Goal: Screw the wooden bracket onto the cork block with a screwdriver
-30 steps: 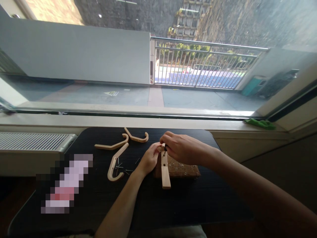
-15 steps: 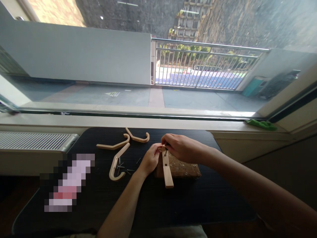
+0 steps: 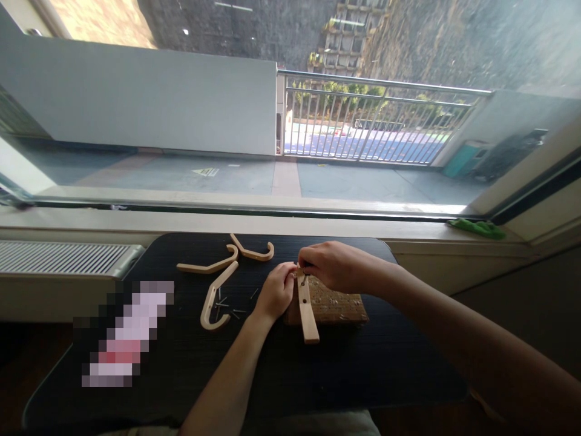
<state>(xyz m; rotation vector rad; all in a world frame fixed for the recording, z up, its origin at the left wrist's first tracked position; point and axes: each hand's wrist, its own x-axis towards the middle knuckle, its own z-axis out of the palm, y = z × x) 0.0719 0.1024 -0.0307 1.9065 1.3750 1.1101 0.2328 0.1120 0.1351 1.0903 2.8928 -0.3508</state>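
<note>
A wooden hook (image 3: 308, 319) lies across a brown, tape-wrapped block (image 3: 338, 306), its flat near end jutting over the block's front edge. Two holes show along its face. My left hand (image 3: 278, 292) is closed around the hook's far end, at the block's left side; the fingertips are partly hidden. From above, my right hand (image 3: 329, 264) pinches a small screwdriver, mostly covered by the fingers, whose thin shaft (image 3: 304, 279) points down at the upper hole. Left of my hands lie three more wooden hooks, the nearest one (image 3: 210, 301) beside several loose screws (image 3: 221, 303).
Everything lies on a black table (image 3: 363, 375) against a window sill (image 3: 318, 228). A blurred-out pale item (image 3: 131, 333) is at the table's left, near a white radiator (image 3: 63, 257). A green cloth (image 3: 476, 228) rests on the sill at right.
My right hand has shifted slightly upward and turned around the screwdriver, so the fingers now cover more of its handle. My left hand and the hook stay almost in place.
</note>
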